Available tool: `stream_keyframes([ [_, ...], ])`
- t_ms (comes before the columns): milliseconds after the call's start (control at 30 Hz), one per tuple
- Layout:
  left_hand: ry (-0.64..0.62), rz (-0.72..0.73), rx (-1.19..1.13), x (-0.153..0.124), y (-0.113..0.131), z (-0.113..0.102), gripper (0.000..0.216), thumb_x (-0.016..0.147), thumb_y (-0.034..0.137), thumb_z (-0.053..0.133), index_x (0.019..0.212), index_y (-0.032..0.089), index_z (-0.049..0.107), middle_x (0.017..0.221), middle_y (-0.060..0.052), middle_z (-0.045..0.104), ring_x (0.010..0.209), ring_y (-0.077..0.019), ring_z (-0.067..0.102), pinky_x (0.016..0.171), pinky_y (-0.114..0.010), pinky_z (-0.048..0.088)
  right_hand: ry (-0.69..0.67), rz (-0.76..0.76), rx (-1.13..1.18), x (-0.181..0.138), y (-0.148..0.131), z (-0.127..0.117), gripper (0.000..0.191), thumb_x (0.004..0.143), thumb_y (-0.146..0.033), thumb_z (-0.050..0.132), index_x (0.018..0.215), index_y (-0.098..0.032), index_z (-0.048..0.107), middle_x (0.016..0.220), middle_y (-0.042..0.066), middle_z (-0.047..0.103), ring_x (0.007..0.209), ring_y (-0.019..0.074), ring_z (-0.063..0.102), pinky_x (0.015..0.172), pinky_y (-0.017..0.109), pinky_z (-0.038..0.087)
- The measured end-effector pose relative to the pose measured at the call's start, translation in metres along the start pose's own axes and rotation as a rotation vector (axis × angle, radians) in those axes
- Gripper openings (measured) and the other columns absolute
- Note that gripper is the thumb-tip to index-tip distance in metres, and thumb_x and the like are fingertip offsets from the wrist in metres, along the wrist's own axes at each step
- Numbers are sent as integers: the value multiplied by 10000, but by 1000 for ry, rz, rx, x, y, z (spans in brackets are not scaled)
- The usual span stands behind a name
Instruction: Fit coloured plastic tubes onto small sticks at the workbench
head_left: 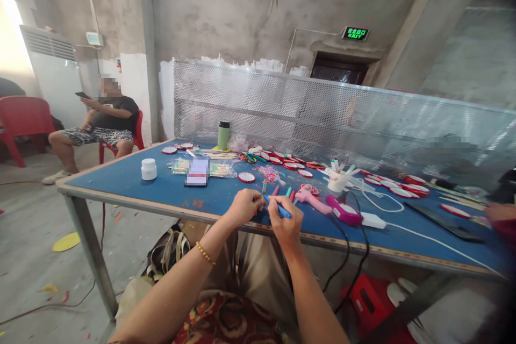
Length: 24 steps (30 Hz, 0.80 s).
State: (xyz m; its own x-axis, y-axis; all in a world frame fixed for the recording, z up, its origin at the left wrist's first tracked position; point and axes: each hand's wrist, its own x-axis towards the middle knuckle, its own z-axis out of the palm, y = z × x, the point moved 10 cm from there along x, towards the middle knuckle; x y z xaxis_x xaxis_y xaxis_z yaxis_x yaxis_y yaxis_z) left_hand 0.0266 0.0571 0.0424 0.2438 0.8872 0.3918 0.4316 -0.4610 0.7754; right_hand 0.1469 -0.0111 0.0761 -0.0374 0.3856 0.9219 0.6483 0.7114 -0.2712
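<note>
At the near edge of the blue table [133, 183], my left hand [244, 206] and my right hand [286, 222] meet on a blue stick [278, 208], each gripping one end of it. Several coloured sticks [282, 191] lie just beyond my fingers. A pink glue gun [312, 200] rests to the right of my hands, with a second magenta glue gun [343, 210] beside it. Red-rimmed round discs [245, 177] are scattered over the table behind.
A white jar [149, 169], a green bottle [223, 135] and a white cup of sticks [337, 177] stand on the table before a perforated metal screen [322, 113]. A white cable [427, 236] runs right. A seated person [100, 123] holds a phone at left.
</note>
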Motion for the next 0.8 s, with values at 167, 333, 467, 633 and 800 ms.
stream_keyframes([
  [167,7,4,36,0,1,-1,263,840,220,525,618,143,643,514,25,550,531,-101,481,573,-208,338,-4,-8,-3,1,-1,0,239,972,-291,509,817,-203,667,690,17,727,607,153,689,601,252,517],
  [333,-3,6,7,1,-1,1,249,837,210,521,637,141,652,528,26,559,531,-100,498,576,-208,345,8,-9,-6,1,-1,-1,224,971,-277,517,827,-197,669,687,16,726,605,152,688,596,249,514],
  [467,7,11,22,1,-1,0,262,841,225,526,622,142,643,520,26,548,532,-100,486,572,-208,338,4,-5,-2,0,0,0,235,972,-284,510,818,-202,668,698,15,729,604,148,683,608,248,515],
  [633,1,5,15,1,-1,0,256,840,222,522,634,144,652,518,29,548,537,-103,483,581,-210,346,4,-1,-1,0,0,0,229,969,-284,517,817,-203,667,683,15,725,599,152,685,606,251,516],
  [800,2,4,3,0,0,0,258,837,220,522,628,144,651,527,28,555,539,-102,482,588,-211,352,17,-5,-4,0,0,-1,229,968,-277,518,815,-200,669,677,18,723,591,154,685,595,252,513],
])
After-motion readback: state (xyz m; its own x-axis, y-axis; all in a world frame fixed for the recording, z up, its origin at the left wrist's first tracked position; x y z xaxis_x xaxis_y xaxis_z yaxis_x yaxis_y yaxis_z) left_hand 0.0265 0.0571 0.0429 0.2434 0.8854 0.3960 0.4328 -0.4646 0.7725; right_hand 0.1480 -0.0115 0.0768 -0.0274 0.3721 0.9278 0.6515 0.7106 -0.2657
